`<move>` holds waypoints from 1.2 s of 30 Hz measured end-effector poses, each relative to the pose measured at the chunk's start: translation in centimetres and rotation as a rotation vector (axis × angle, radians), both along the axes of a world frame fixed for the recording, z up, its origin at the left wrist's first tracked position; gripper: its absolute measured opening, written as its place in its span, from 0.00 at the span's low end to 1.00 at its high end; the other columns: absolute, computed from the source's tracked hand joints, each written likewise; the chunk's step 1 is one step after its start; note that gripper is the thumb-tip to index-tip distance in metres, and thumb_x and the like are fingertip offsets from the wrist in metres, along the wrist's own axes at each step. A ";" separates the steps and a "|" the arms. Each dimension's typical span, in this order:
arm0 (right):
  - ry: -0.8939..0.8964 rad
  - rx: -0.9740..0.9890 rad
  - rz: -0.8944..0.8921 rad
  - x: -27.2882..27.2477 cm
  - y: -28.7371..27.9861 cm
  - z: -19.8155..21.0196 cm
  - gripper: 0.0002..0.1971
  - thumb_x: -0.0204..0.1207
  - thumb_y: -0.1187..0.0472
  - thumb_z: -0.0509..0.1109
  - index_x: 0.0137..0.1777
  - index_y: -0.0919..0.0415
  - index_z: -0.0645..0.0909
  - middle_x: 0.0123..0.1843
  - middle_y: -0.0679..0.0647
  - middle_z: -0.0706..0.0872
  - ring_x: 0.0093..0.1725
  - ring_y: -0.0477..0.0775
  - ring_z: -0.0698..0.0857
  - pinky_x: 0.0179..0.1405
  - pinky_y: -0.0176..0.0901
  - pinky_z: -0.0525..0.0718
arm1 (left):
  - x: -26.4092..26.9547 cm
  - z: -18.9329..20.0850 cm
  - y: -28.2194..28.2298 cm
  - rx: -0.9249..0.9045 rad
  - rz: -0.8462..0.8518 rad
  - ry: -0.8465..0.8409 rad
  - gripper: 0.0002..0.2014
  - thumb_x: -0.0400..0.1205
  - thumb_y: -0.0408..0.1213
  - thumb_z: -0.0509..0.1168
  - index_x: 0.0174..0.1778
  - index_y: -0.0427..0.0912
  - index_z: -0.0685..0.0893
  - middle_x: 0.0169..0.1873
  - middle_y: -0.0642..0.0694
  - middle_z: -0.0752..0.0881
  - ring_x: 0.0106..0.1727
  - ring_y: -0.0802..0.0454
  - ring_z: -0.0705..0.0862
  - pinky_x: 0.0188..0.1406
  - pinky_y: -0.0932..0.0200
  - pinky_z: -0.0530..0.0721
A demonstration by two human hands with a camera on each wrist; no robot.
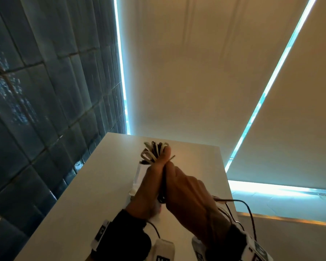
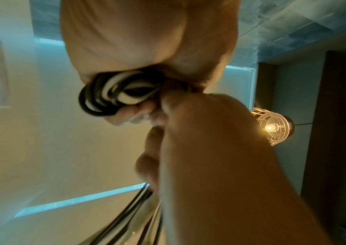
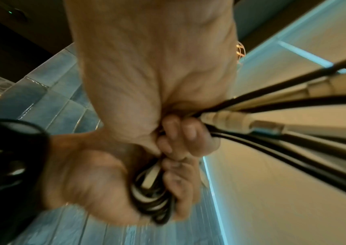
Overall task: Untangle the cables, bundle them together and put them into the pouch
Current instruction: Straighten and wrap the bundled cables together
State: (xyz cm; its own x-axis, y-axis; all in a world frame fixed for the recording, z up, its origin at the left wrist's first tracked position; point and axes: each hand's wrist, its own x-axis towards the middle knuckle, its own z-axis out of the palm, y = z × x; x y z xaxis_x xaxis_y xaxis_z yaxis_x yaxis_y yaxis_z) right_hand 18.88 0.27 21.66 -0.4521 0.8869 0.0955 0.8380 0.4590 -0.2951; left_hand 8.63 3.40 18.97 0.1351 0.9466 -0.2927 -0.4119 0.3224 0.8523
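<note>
A bundle of black and white cables [image 1: 155, 150] is held up above the white table [image 1: 94, 185], its folded loops fanning out past my thumbs. My left hand [image 1: 151, 178] grips the looped end [image 2: 109, 97], fingers curled round it. My right hand [image 1: 185, 191] presses against the left and grips the bundle lower down [image 3: 178, 134]. The loose cable ends and a white plug [image 3: 241, 122] stick out beyond my right fingers. A white flat object [image 1: 139, 174] lies on the table, partly hidden behind my left hand. I cannot tell what it is.
A blue tiled wall [image 1: 36, 91] runs along the table's left side. Pale roller blinds [image 1: 196, 72] hang behind the table's far edge. A lit caged lamp [image 2: 272, 127] and a dark door [image 2: 340, 132] show in the left wrist view.
</note>
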 end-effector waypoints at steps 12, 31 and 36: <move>0.788 -0.282 0.070 4.4 -1.2 -7.8 0.25 0.81 0.37 0.54 0.46 0.59 0.79 0.29 0.44 0.74 0.28 0.41 0.69 0.28 0.36 0.68 | -2.2 2.0 2.9 0.030 0.145 -0.313 0.25 0.83 0.57 0.58 0.23 0.47 0.67 0.14 0.52 0.65 0.14 0.57 0.64 0.21 0.62 0.67; 1.166 -0.916 0.155 1.8 0.3 -5.6 0.24 0.78 0.41 0.65 0.42 0.65 0.74 0.24 0.44 0.69 0.20 0.42 0.63 0.18 0.32 0.63 | -2.9 3.2 2.8 0.275 -0.028 -0.305 0.19 0.79 0.46 0.64 0.26 0.45 0.66 0.16 0.52 0.63 0.16 0.58 0.63 0.19 0.62 0.69; 1.134 -1.102 0.219 2.9 0.3 -6.4 0.21 0.75 0.38 0.69 0.41 0.58 0.74 0.27 0.53 0.69 0.21 0.46 0.65 0.19 0.36 0.64 | -4.6 2.1 2.7 0.128 0.015 -0.376 0.22 0.82 0.47 0.59 0.23 0.44 0.72 0.23 0.47 0.73 0.25 0.51 0.74 0.33 0.55 0.80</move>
State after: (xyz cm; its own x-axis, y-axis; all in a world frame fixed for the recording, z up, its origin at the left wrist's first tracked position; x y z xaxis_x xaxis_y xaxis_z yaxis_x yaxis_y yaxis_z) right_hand 21.77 0.57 15.22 -0.7188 0.6768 -0.1590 -0.0862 -0.3137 -0.9456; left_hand 3.99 6.09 21.05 0.1960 0.9749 -0.1051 -0.7065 0.2148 0.6744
